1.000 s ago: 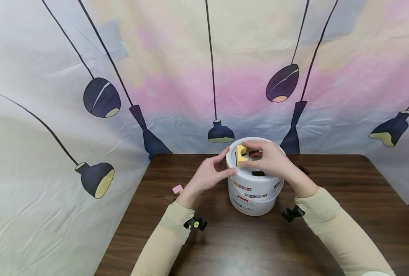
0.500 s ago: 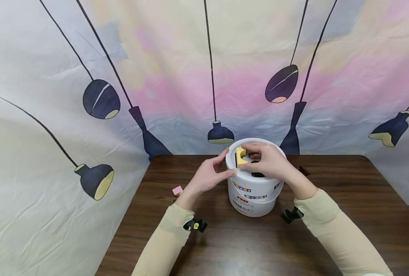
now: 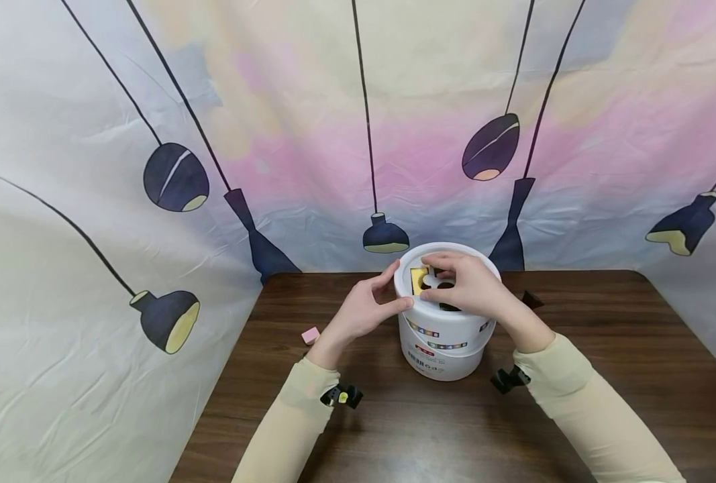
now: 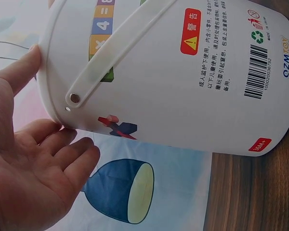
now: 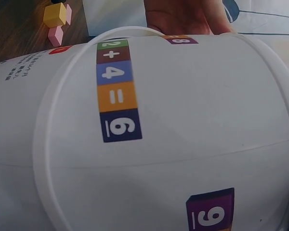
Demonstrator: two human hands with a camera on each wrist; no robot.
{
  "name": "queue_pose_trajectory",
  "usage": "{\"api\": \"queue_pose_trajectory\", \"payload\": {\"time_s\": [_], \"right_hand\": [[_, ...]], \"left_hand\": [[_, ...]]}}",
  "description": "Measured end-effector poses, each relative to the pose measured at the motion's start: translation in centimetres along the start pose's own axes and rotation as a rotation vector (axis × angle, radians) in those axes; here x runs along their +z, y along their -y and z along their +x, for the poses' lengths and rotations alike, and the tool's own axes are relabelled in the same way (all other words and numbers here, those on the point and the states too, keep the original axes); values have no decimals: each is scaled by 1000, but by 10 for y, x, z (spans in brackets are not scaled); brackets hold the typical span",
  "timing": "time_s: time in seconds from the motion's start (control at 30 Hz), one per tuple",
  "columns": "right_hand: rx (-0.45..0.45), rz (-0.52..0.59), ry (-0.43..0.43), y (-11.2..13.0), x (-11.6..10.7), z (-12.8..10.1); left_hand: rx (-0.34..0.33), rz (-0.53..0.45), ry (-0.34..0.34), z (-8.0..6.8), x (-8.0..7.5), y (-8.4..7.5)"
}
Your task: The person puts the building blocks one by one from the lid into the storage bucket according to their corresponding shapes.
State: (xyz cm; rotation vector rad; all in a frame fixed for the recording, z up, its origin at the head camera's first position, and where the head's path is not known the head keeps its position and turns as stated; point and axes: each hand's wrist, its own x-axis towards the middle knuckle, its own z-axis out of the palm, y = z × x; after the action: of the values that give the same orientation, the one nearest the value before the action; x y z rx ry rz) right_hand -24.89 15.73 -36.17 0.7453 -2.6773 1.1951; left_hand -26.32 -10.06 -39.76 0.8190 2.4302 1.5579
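Observation:
A white lidded bucket (image 3: 439,362) with a swing handle stands upright on the table. In the head view, a yellow block (image 3: 419,280) with a curved notch sits sunk in a cut-out of the lid. Above the lid is my right hand (image 3: 471,285), thumb and index finger spread near the block's two ends; contact with it cannot be made out. My left hand (image 3: 366,305) touches the bucket's left rim with thumb and fingertips. The left wrist view shows those fingers (image 4: 79,159) loosely bent, the thumb on the rim. Only the left hand appears in the right wrist view.
On the brown wooden table (image 3: 382,429), a pink block (image 3: 311,335) lies left of my left wrist. A yellow block (image 5: 55,16) lies beside pink ones in the right wrist view. A dark piece (image 3: 531,300) lies behind the right wrist. A lamp-printed cloth (image 3: 309,134) hangs behind.
The yellow block has gone down from standing above the lid into the cut-out, out from between my right fingertips. My left hand has stayed at the rim.

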Motion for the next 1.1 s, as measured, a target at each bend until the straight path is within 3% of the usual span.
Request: {"api": "queue_pose_trajectory", "payload": {"time_s": [0.73,0.97,1.1], "right_hand": [[-28,23,-26,-1,1,-5],[-147,259,-188,-8,-7,-10],[-144,351,-309,-20,-20,-16]], "left_hand": [[3,-6,-3,0,0,2],[7,-18,-2,0,0,2],[7,-19,-8,0,0,2]]}}
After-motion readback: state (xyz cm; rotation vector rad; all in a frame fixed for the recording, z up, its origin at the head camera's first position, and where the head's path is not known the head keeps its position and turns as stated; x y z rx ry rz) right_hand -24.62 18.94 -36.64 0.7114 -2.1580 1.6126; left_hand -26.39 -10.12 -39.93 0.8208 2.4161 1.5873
